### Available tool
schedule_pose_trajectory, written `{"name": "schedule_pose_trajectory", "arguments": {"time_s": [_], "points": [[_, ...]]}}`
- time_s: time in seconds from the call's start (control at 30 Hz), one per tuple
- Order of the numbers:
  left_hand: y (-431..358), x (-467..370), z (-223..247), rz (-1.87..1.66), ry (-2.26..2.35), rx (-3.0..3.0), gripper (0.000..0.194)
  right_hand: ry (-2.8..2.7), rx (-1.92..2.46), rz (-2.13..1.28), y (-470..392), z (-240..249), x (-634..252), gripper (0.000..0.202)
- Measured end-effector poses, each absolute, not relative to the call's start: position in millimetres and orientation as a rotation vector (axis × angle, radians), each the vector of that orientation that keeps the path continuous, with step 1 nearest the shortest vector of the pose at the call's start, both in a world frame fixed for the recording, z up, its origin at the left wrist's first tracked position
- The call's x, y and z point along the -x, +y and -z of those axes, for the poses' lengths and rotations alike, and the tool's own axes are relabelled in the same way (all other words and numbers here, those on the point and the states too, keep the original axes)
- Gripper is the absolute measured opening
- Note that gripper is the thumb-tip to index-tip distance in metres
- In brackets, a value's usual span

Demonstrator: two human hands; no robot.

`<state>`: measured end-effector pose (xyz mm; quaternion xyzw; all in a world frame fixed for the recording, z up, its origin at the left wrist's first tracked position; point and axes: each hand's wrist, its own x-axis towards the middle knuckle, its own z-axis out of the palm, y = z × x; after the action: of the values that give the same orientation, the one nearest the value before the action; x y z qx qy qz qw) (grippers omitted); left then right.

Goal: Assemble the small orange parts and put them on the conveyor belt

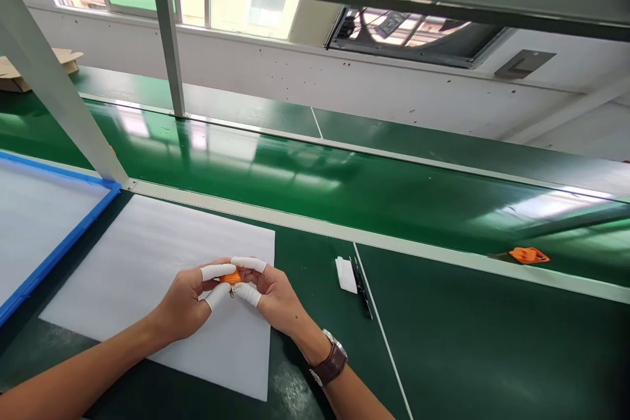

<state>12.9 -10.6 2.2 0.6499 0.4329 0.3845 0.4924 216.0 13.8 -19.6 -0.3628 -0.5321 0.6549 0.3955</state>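
Observation:
Between my two hands is a small orange item [230, 277] with a bit of metal at its lower edge; its kind is not plain, as the fingers cover much of it. My left hand [189, 302] pinches it from the left, white covers on thumb and forefinger. From the right, my right hand [273, 295] grips it with finger and thumb covered the same way. A watch with a brown strap [329, 361] is on the right wrist. Both hands are above a white sheet [147, 256] lying on the dark green table [467, 335].
A white rectangular piece [346, 275] and a black pen-like tool [362, 287] lie right of the sheet. At left is a blue-edged tray [63, 239]. Beyond a pale rail [295, 220] runs a shiny green belt [394, 190], with an orange object [529, 255] near its edge. A metal post [63, 79] rises at left.

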Motion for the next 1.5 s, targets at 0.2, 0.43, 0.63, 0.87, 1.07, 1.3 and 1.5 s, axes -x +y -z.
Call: {"name": "schedule_pose_trajectory", "arguments": {"time_s": [0.2,0.43,0.63,0.87,1.07,1.3,1.5], "points": [[-2,-14,-4,-0.894,1.119,-1.451,0.035,-1.394,0.837,-1.725,15,13,-218,0.049],[0,-18,-1,-0.872,1.092,-1.422,0.027,-1.287,0.877,-1.692,14,14,-209,0.041],[3,-17,-2,-0.896,1.076,-1.277,0.029,-1.387,0.961,-1.532,14,22,-213,0.048],[6,-12,0,-0.903,1.049,-1.192,0.025,-1.784,1.020,-0.789,21,25,-226,0.026],[8,-12,2,-0.879,0.999,-1.163,0.030,-1.967,0.918,-0.802,18,29,-223,0.034],[5,-14,-2,-0.831,0.950,-1.237,0.026,-1.825,1.049,-1.122,17,25,-226,0.038],[2,-22,3,-0.862,1.001,-1.301,0.024,-1.750,1.089,-1.203,14,21,-220,0.036]]}}
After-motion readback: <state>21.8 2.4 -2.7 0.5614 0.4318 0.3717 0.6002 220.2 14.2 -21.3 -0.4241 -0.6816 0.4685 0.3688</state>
